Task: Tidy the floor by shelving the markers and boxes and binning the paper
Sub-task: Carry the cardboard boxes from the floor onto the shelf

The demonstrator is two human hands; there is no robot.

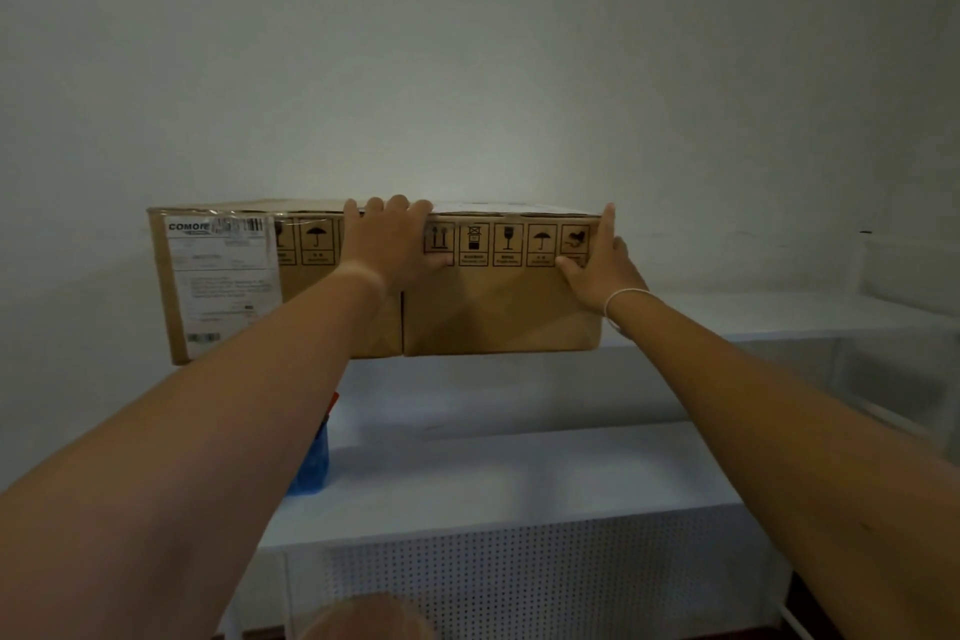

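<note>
A wide brown cardboard box (pixel 498 312) with a white shipping label and black handling symbols rests on the top white shelf (pixel 779 312) against the wall. My left hand (pixel 395 244) lies flat on the box's front face, fingers hooked over its top edge near the middle. My right hand (pixel 597 265) presses the front face at the box's right corner, thumb along the edge. A blue holder with red-tipped markers (pixel 314 463) stands on the lower shelf, partly hidden behind my left forearm.
The lower white shelf (pixel 519 473) runs across below the box, with a perforated white panel (pixel 519 582) under it. A pale translucent container (pixel 909 270) sits at the right end of the top shelf. A plain wall rises behind.
</note>
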